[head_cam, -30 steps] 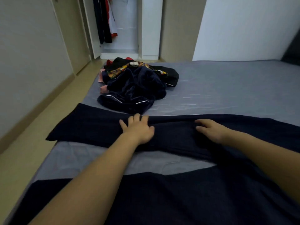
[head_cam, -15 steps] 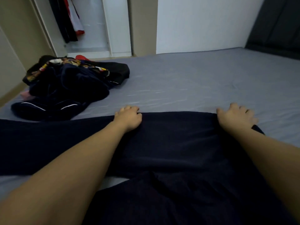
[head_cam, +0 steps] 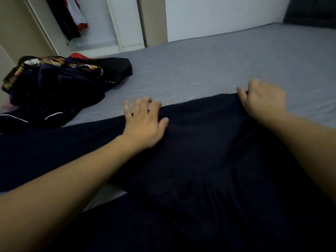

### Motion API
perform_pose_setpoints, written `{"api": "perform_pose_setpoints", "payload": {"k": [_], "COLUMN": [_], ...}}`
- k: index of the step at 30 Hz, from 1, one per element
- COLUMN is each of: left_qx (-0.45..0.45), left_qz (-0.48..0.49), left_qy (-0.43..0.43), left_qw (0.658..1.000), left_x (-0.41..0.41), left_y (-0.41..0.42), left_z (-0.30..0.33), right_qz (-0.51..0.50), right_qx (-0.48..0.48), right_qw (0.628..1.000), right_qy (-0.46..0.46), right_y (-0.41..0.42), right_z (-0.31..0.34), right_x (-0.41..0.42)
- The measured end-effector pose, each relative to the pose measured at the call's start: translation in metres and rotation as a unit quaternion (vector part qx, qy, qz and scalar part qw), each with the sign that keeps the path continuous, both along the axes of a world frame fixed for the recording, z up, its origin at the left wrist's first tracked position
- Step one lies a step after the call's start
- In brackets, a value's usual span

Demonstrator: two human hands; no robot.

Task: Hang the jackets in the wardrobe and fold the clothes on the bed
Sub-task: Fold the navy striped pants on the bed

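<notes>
**Pressing dark garment flat on bed, both hands at its far edge**

Lying across the near half of the grey bed (head_cam: 227,60) is a dark navy garment (head_cam: 200,151), spread wide from the left edge of view to approx. the right forearm, w/ more dark fabric bunched below toward the person. A strip of grey sheet shows between the two dark areas, lower left.

L hand (head_cam: 143,122): palm down on the garment's far edge, fingers spread & a bit bent, tips reaching over the edge onto the sheet; thumb out to the right, resting on the cloth. Not pinching anything, just pressing flat.

R hand (head_cam: 263,99): at the garment's far right corner, fingers curled w/ knuckles up, thumb on the cloth. Looks like it grips the corner fabric, but motion blur makes the pinch itself hard to confirm.

Pile of clothes (head_cam: 54,88): far left on the bed, well apart from both hands. Dark navy piece w/ white piping on top & front, a colourful printed item behind it, a black piece to the right, bit of red at the back.

Wardrobe (head_cam: 94,24): open, beyond the bed's far left corner; dark & red/white garments hang inside. White wall panel to the right, dark headboard at the top right corner.
</notes>
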State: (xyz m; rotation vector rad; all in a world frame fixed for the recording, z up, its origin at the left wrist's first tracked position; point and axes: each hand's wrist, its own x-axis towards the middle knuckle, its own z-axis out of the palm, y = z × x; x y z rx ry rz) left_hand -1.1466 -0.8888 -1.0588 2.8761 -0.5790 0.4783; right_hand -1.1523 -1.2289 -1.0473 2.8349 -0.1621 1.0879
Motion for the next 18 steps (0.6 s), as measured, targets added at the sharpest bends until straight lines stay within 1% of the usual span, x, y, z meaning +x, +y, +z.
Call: {"api": "perform_pose_setpoints", "payload": {"k": [1, 2, 3, 4, 5, 7, 9, 11, 12, 13, 14, 15, 16, 17, 18], "left_qx": [-0.012, -0.009, 0.013, 0.043, 0.07, 0.106, 0.131, 0.136, 0.122, 0.089, 0.045, -0.014, -0.088, -0.16, -0.196], "left_qz": [-0.046, -0.074, -0.081, -0.07, -0.056, -0.05, -0.068, -0.046, -0.023, -0.006, 0.001, -0.007, -0.028, -0.057, -0.084], "left_qy": [0.043, 0.092, 0.132, 0.147, 0.124, 0.044, 0.042, 0.038, 0.023, 0.015, 0.029, 0.079, 0.157, 0.228, 0.271], "left_qw": [0.998, 0.993, 0.988, 0.986, 0.988, 0.992, 0.988, 0.989, 0.992, 0.996, 0.999, 0.997, 0.983, 0.959, 0.939], "left_x": [-0.018, -0.035, -0.046, -0.053, -0.054, -0.041, -0.031, -0.025, -0.029, -0.038, -0.051, -0.069, -0.09, -0.113, -0.138], "left_y": [-0.005, -0.007, -0.007, -0.006, -0.006, -0.013, -0.024, -0.027, -0.026, -0.022, -0.016, -0.009, 0.001, 0.013, 0.025], "left_z": [-0.007, -0.016, -0.026, -0.034, -0.038, -0.036, -0.023, -0.012, -0.007, -0.003, 0.002, 0.007, 0.009, 0.012, 0.015], "right_qz": [-0.028, -0.075, -0.119, -0.133, -0.118, -0.036, 0.054, 0.097, 0.1, 0.091, 0.071, 0.041, 0.008, -0.019, -0.03], "right_qx": [-0.003, 0.013, 0.036, 0.05, 0.052, 0.037, 0.062, 0.115, 0.132, 0.138, 0.142, 0.143, 0.145, 0.147, 0.151], "right_qw": [0.999, 0.992, 0.98, 0.974, 0.974, 0.978, 0.965, 0.937, 0.927, 0.924, 0.926, 0.929, 0.933, 0.936, 0.94], "right_qy": [0.042, 0.104, 0.154, 0.179, 0.189, 0.204, 0.247, 0.315, 0.338, 0.345, 0.343, 0.338, 0.33, 0.318, 0.305], "right_y": [0.0, 0.0, 0.003, 0.007, 0.015, 0.044, 0.081, 0.106, 0.11, 0.108, 0.103, 0.097, 0.093, 0.093, 0.098], "right_z": [-0.016, -0.028, -0.035, -0.038, -0.037, -0.031, -0.032, -0.038, -0.041, -0.044, -0.045, -0.045, -0.046, -0.048, -0.049], "right_x": [-0.005, -0.011, -0.015, -0.019, -0.024, -0.04, -0.065, -0.097, -0.111, -0.121, -0.13, -0.138, -0.145, -0.151, -0.158]}}
